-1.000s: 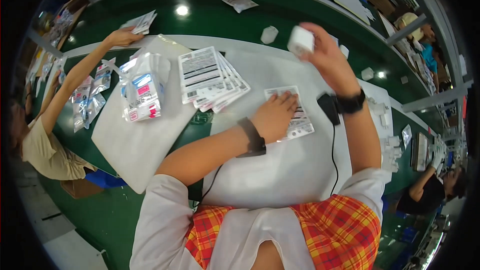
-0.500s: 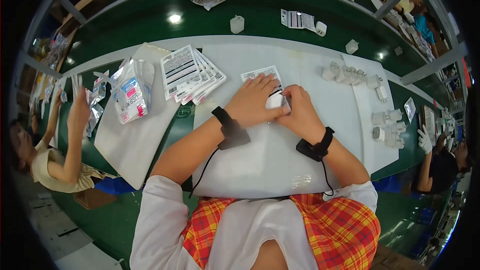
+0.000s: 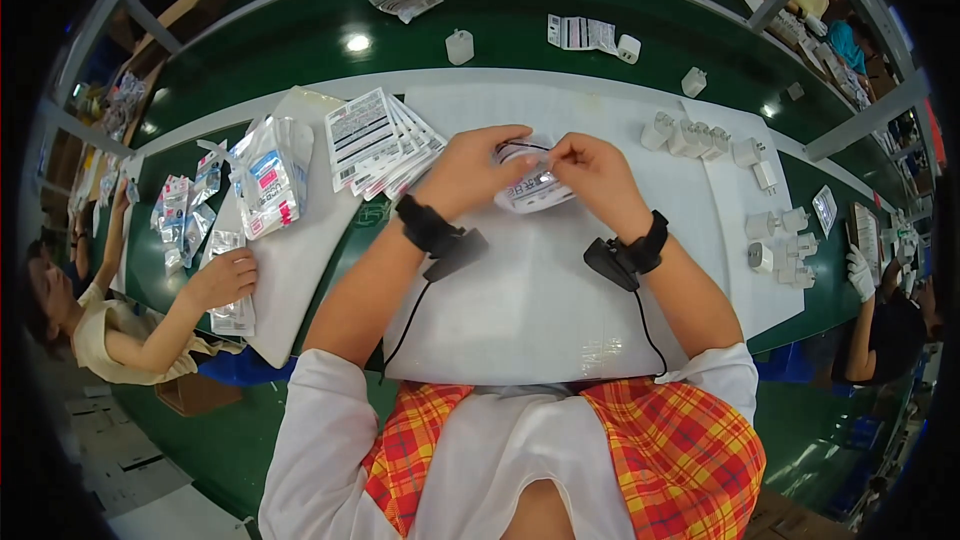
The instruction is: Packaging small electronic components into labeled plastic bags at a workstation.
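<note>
Between both hands (image 3: 535,172), one clear packet (image 3: 530,190); beside them, one fan of cards (image 3: 385,140).

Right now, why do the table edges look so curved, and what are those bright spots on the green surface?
In the head view, the fisheye lens bends the straight edge of the white work mat and darkens the corners; the bright spots are lamp glare on the glossy green conveyor belt. The left hand and right hand, holding a clear plastic packet, look sharp and evenly lit.
</note>
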Action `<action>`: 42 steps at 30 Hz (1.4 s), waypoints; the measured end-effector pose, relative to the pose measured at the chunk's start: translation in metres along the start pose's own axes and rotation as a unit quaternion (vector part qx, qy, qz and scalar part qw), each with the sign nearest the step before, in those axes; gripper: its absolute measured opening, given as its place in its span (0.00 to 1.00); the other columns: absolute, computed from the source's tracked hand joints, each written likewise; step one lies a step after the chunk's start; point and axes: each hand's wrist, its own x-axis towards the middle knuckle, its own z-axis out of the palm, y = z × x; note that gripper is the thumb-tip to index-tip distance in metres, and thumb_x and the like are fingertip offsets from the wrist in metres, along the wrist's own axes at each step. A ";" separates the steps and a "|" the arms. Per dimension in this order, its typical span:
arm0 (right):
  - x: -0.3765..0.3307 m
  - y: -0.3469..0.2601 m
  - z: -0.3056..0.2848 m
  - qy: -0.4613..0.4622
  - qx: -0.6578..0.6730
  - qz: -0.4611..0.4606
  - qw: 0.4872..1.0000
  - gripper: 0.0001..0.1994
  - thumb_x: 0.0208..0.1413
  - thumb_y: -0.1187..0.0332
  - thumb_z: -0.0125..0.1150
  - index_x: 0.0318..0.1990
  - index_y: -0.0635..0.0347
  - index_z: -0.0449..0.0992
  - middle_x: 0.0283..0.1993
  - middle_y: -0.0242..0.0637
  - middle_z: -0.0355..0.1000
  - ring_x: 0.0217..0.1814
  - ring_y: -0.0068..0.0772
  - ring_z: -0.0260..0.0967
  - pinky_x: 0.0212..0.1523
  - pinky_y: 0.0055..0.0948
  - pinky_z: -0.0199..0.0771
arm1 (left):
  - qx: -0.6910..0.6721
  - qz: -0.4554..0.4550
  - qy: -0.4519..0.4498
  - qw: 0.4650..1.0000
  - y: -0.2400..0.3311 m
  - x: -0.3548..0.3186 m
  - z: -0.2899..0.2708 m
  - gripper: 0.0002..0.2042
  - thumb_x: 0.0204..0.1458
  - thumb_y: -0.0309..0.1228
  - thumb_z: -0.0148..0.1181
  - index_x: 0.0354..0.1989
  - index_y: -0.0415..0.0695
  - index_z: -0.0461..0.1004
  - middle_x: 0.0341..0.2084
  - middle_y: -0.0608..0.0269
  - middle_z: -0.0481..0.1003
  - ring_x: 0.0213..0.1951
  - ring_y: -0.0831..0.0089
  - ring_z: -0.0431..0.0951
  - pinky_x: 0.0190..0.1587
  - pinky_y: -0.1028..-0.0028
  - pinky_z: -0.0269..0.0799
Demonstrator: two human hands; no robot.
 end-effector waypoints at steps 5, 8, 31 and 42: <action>-0.012 -0.054 -0.012 -0.012 0.272 0.137 0.952 0.08 0.57 0.70 0.55 0.42 0.62 0.74 0.38 0.35 0.74 0.35 0.24 0.71 0.38 0.20 0.70 | -0.264 0.238 0.065 0.933 -0.031 -0.016 0.003 0.28 0.47 0.36 0.66 0.57 0.40 0.69 0.51 0.51 0.73 0.56 0.61 0.71 0.59 0.68 0.62; -0.021 -0.056 -0.017 -0.013 0.318 0.114 0.941 0.09 0.58 0.67 0.53 0.42 0.62 0.74 0.37 0.35 0.73 0.35 0.24 0.70 0.37 0.19 0.69 | -0.108 0.136 0.179 0.968 -0.018 -0.011 0.018 0.21 0.48 0.36 0.65 0.49 0.39 0.74 0.38 0.59 0.78 0.45 0.72 0.76 0.51 0.73 0.66; -0.005 0.041 -0.081 -0.007 -0.204 0.012 0.979 0.14 0.54 0.75 0.52 0.46 0.67 0.77 0.48 0.40 0.75 0.48 0.33 0.73 0.53 0.30 0.70 | 0.062 0.237 0.222 0.944 -0.035 0.039 0.037 0.09 0.47 0.28 0.61 0.37 0.47 0.82 0.38 0.59 0.76 0.38 0.64 0.74 0.41 0.68 0.72; -0.062 -0.014 0.016 -0.100 -0.389 -0.152 0.903 0.09 0.48 0.76 0.58 0.39 0.63 0.78 0.38 0.47 0.73 0.41 0.51 0.70 0.44 0.38 0.71 | 0.269 0.233 0.051 0.933 -0.029 0.005 0.058 0.06 0.47 0.26 0.54 0.30 0.43 0.78 0.33 0.58 0.74 0.43 0.57 0.74 0.44 0.59 0.71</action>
